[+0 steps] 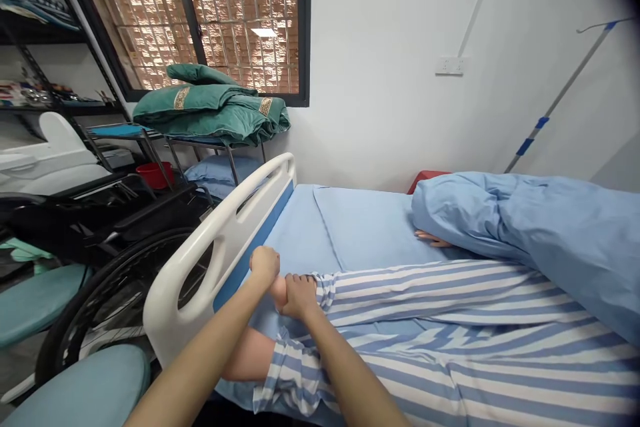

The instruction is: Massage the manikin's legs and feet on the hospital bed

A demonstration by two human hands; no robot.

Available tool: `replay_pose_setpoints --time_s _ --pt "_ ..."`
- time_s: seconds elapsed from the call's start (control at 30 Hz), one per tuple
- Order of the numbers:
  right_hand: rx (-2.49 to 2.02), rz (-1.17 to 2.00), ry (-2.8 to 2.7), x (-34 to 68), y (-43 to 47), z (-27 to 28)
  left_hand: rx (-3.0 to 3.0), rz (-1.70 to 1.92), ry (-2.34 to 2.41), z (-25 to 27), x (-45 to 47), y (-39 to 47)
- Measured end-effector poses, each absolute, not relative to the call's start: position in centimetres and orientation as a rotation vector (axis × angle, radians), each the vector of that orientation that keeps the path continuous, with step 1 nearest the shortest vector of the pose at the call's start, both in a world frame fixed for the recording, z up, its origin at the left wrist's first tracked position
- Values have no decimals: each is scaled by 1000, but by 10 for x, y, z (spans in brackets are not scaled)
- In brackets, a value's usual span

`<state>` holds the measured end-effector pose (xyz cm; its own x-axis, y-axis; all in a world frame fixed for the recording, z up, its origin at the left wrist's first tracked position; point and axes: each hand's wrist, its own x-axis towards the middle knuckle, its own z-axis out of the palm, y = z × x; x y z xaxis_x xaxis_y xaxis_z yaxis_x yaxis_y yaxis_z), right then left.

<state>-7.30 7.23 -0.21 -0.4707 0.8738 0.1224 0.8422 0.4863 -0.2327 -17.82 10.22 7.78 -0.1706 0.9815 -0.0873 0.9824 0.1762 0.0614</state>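
Note:
My left hand (265,265) is closed around the far foot of a figure lying on the bed; its fingers and most of the foot are hidden. My right hand (301,296) wraps the same leg at the ankle (279,291), next to the trouser cuff. The figure wears blue-and-white striped trousers (400,290). Its near lower leg (253,355) rests on the bed below my left forearm, partly covered by it. Farther right, a hand of the figure (433,239) shows from under a blue quilt (530,213).
A white footboard (220,223) stands just left of my hands. Beyond it are a wheelchair (115,233) and teal stools (93,390). Folded green quilts (215,103) lie by the window. A drip pole (560,97) leans at the right. Light-blue sheet (373,220) covers the mattress.

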Motion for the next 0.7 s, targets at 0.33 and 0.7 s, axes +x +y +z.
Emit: replay_pose_setpoints --time_s 0.33,0.7 --pt "-1163 382 -2327 -58 31 28 2598 366 2206 113 -183 18" --pt "-1261 665 -2443 -84 -46 16 1738 1549 2172 -14 -153 -138"
